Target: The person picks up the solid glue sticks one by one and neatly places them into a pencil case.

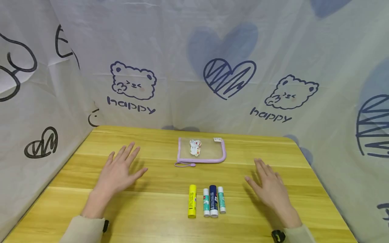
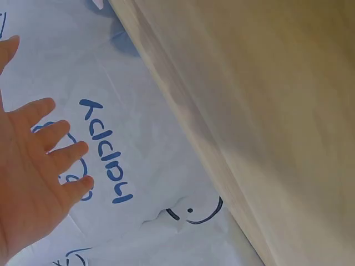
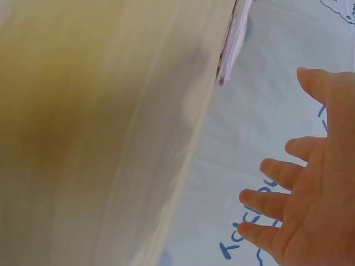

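Note:
Over the left part of the table my left hand [image 1: 117, 175] hovers with its fingers spread, holding nothing. My right hand [image 1: 271, 189] is likewise held above the table on the right, fingers extended and nothing in them. Between them lie a yellow glue stick [image 1: 192, 201], a small teal-and-white glue stick [image 1: 206, 202], a dark blue glue stick [image 1: 213, 201] with a white end, and another teal-and-white glue stick [image 1: 222, 200]. Farther back lies a clear zip pouch [image 1: 208, 150] with purple trim, a cartoon sticker and a pull cord. Both wrist views show the bare palms with fingers apart.
The wooden table [image 1: 164, 182] meets a hanging white cloth [image 1: 182, 84] at its back and sides, printed with bears, hearts and the word "happy". A dark band sits on each wrist, at the cuffs of light sleeves [image 1: 83, 229].

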A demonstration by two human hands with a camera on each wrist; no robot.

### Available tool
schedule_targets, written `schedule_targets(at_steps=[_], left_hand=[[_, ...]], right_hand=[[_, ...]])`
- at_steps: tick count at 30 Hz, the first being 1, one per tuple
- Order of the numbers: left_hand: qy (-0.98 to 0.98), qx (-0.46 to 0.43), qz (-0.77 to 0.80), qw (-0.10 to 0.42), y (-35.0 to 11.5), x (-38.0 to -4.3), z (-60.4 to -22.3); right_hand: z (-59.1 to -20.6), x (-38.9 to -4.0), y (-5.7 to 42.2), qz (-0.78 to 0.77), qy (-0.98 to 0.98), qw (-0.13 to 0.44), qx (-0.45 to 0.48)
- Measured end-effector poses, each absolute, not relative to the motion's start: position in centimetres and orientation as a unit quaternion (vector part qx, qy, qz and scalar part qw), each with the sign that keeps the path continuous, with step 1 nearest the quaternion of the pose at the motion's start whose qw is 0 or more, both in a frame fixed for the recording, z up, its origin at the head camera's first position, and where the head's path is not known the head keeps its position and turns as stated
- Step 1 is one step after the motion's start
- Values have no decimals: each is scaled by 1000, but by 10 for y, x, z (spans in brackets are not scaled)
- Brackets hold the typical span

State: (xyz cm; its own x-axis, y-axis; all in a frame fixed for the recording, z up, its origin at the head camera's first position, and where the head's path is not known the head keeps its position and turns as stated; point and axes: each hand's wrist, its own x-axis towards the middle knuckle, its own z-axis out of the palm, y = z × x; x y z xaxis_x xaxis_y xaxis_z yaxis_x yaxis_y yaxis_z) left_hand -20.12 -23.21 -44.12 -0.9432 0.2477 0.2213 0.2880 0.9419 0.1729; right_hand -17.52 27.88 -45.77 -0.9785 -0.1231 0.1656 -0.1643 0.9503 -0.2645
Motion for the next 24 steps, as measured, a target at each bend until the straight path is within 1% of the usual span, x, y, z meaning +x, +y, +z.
schedule_targets(at_steps=[6, 15, 24], left_hand=[[-971, -162, -109, 138, -223, -208, -437], [-952, -194, -128, 199, -205, -223, -434], [-929, -220, -162, 249, -184, -242, -427]], right_hand=[[-455, -172, 273, 178, -976, 100, 82], [-455, -167, 260, 227, -964, 110, 87], [-459, -167, 247, 279, -947, 120, 109]])
